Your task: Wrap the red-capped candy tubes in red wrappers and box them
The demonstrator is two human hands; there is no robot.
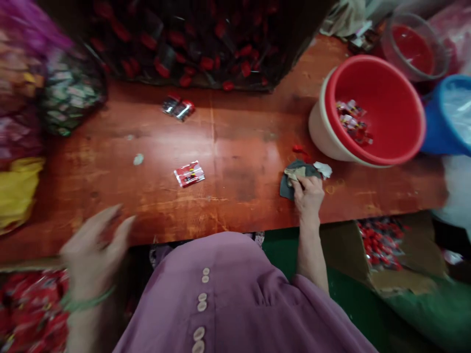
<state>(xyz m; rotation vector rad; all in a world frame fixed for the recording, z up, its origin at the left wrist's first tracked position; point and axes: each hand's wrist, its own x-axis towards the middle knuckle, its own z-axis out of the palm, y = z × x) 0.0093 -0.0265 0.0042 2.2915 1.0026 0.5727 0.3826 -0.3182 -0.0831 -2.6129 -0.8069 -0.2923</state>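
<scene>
My left hand (97,245), slightly blurred, hovers by the table's front edge with thumb and fingers apart and nothing between them. On the right side of the table, my right hand (309,195) has its fingers closed on a crumpled dark grey-green cloth (287,188) with a beige patch. Beside the cloth lie a white scrap (323,169) and a bit of red material (300,150). A flat red-and-pink packet (189,174) lies on the table between my hands. Farther back rest dark, shiny packets with red parts (178,108).
A large box (272,81) of red and clear pieces stands at the back. Nested red and white buckets (382,108) and a blue bucket (447,115) stand at right. Filled bags (69,93) line the left. Boxes of red packets (33,309) and red pieces (382,242) sit below the edge.
</scene>
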